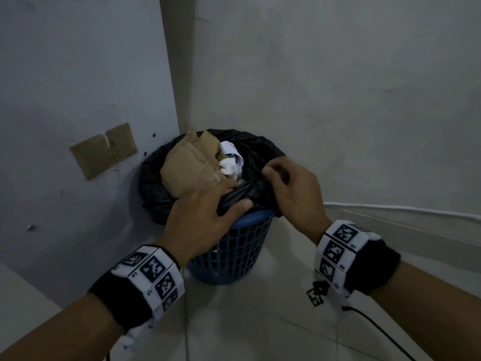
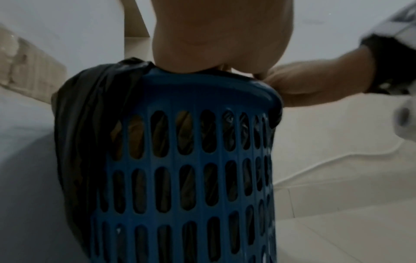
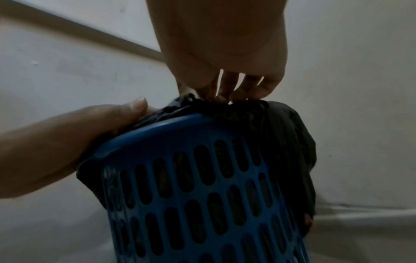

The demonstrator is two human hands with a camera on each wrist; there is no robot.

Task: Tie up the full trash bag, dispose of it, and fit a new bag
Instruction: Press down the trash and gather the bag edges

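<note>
Bag (image 1: 256, 152): still open in bin (image 1: 234, 246), not tied.
Left hand (image 1: 200, 214): fingers gripped bag edge.
Right hand (image 1: 291, 188): fingers pinched bag edge.
Left to do: everything.

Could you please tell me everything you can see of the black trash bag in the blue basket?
The black trash bag is thin, crinkled, glossy plastic lining the blue slotted basket, which stands upright in a wall corner. Its mouth is open and untied, folded over the rim on the far and left sides and pulled off at the near side. Crumpled brown paper and white paper stick out. The left hand grips the gathered near edge; the right hand pinches it beside.
</note>
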